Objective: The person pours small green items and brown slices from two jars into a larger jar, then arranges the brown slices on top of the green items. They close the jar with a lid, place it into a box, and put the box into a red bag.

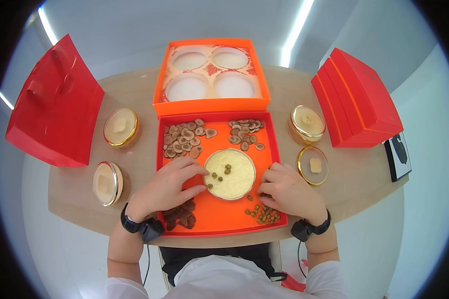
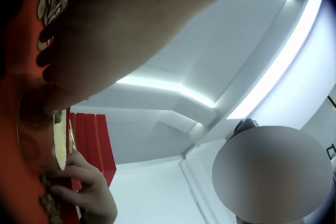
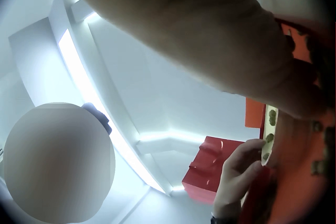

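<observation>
A round container with a pale yellow surface [image 1: 237,182] sits in the middle of an orange-lined red box lid [image 1: 224,219], with several green pieces [image 1: 228,169] on its left part. At the container's left rim is the left hand [image 1: 172,184], its thumb and fingertips beside the edge and a green piece. The right hand [image 1: 292,192] is lowered over the lid's right side, fingers bent, above a pile of green pieces [image 1: 268,215]; whether it pinches one is hidden. Brown slices [image 1: 182,139] lie back left, smaller slices [image 1: 245,132] back right, dark brown pieces [image 1: 180,218] front left.
Behind the lid stands an orange box with four round recesses [image 1: 212,104]. Lidded jars [image 1: 120,127] [image 1: 110,184] are on the left; another jar [image 1: 307,124] and a round lid [image 1: 313,167] are on the right. A red bag [image 1: 55,109] and red boxes [image 1: 356,99] flank them.
</observation>
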### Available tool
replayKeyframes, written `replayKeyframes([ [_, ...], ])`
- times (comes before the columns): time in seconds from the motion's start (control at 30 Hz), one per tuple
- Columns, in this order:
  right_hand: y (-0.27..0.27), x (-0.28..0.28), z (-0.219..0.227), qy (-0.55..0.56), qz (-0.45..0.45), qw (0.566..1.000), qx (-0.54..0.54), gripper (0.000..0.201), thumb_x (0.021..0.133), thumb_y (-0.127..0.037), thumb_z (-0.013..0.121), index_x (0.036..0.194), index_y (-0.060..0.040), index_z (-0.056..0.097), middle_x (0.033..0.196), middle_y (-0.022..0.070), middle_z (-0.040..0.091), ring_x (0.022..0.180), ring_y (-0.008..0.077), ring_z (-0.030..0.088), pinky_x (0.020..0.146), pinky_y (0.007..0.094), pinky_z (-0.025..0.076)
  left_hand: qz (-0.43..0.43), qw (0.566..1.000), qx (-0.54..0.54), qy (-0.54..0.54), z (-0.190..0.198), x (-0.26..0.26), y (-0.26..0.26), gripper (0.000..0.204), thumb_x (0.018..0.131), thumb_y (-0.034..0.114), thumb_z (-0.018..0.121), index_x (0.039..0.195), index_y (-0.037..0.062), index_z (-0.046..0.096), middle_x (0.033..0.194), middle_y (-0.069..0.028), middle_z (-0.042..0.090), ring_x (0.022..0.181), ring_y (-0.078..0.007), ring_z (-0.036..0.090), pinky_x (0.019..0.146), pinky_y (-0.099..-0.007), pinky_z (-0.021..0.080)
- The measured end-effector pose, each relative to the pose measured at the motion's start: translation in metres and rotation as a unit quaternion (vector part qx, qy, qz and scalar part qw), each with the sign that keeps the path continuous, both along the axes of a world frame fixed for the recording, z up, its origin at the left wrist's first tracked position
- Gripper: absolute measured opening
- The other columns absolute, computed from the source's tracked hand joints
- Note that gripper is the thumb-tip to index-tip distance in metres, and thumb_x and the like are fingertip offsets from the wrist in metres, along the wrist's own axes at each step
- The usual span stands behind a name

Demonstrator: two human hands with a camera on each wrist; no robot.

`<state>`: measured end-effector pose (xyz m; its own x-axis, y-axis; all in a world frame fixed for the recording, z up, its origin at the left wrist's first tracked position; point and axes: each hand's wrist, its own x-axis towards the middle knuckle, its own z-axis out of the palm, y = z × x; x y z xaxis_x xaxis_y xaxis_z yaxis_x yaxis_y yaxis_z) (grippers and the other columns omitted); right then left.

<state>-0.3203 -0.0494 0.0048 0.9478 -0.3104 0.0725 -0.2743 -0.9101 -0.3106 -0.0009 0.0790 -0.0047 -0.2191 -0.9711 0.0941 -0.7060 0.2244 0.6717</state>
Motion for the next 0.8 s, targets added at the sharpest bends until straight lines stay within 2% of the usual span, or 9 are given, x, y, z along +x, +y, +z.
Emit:
replayKeyframes([
  [0.13,0.003,0.003,0.002,0.010,-0.007,1.000,-0.016,0.013,0.083,-0.017,0.084,0.085,-0.0090,0.074,0.091,0.0052,0.063,0.095,0.0250,0.061,0.085,0.0392,0.050,0.013,1.000,0.000,-0.001,0.000,-0.002,0.000,0.034,0.094,0.017,0.084,0.125,0.0060,0.074,0.121,-0.0119,0.069,0.114,-0.0336,0.068,0.100,-0.0424,0.057],
  [0.23,0.001,0.002,-0.001,-0.014,-0.009,1.000,0.020,0.012,0.084,-0.015,0.083,0.085,-0.0089,0.073,0.090,0.0054,0.062,0.095,0.0258,0.061,0.086,0.0391,0.050,0.017,1.000,0.004,0.001,-0.002,-0.002,0.000,0.034,0.094,0.017,0.084,0.124,0.0061,0.075,0.121,-0.0119,0.069,0.114,-0.0337,0.068,0.100,-0.0423,0.057],
  [0.33,-0.003,-0.002,0.008,-0.060,-0.005,0.992,0.108,0.011,0.085,-0.014,0.083,0.088,-0.0085,0.073,0.093,0.0060,0.064,0.095,0.0272,0.063,0.086,0.0400,0.052,0.024,1.000,0.006,0.002,-0.001,-0.003,0.000,0.033,0.094,0.017,0.084,0.124,0.0062,0.075,0.122,-0.0120,0.070,0.115,-0.0336,0.068,0.100,-0.0422,0.057],
  [0.43,-0.005,0.000,0.014,-0.124,-0.006,0.982,0.145,0.014,0.083,-0.007,0.084,0.094,-0.0068,0.074,0.101,0.0070,0.069,0.098,0.0282,0.066,0.083,0.0416,0.055,0.029,1.000,0.010,0.003,0.000,-0.004,0.001,0.032,0.094,0.017,0.084,0.123,0.0064,0.075,0.121,-0.0119,0.071,0.114,-0.0330,0.069,0.100,-0.0423,0.056],
  [0.53,0.002,0.015,0.009,-0.211,-0.071,0.967,0.123,0.014,0.088,-0.010,0.081,0.100,-0.0069,0.076,0.101,0.0074,0.071,0.099,0.0289,0.067,0.085,0.0424,0.054,0.026,1.000,0.007,0.011,0.000,-0.004,0.001,0.031,0.094,0.017,0.084,0.123,0.0069,0.075,0.118,-0.0114,0.072,0.113,-0.0323,0.069,0.100,-0.0423,0.056],
  [0.57,0.001,0.015,0.007,-0.210,-0.080,0.970,0.096,0.015,0.088,-0.010,0.080,0.101,-0.0067,0.076,0.102,0.0076,0.071,0.099,0.0289,0.067,0.086,0.0425,0.054,0.025,1.000,0.004,0.016,0.000,-0.004,0.001,0.031,0.094,0.017,0.083,0.122,0.0071,0.076,0.116,-0.0113,0.072,0.113,-0.0320,0.069,0.100,-0.0422,0.056],
  [0.63,-0.002,0.015,0.004,-0.208,-0.097,0.973,0.041,0.017,0.087,-0.008,0.079,0.104,-0.0064,0.076,0.103,0.0081,0.072,0.100,0.0290,0.067,0.089,0.0427,0.054,0.020,1.000,0.009,0.020,0.002,-0.004,0.001,0.030,0.094,0.016,0.083,0.122,0.0070,0.076,0.113,-0.0108,0.073,0.112,-0.0316,0.069,0.099,-0.0420,0.056],
  [0.8,-0.010,0.003,0.001,-0.113,-0.100,0.988,-0.035,0.019,0.084,-0.004,0.077,0.103,-0.0070,0.076,0.102,0.0083,0.071,0.101,0.0282,0.068,0.102,0.0466,0.052,-0.008,1.000,0.009,0.010,0.004,-0.001,0.001,0.026,0.098,0.018,0.080,0.119,0.0046,0.075,0.111,-0.0136,0.072,0.111,-0.0331,0.067,0.098,-0.0428,0.056],
])
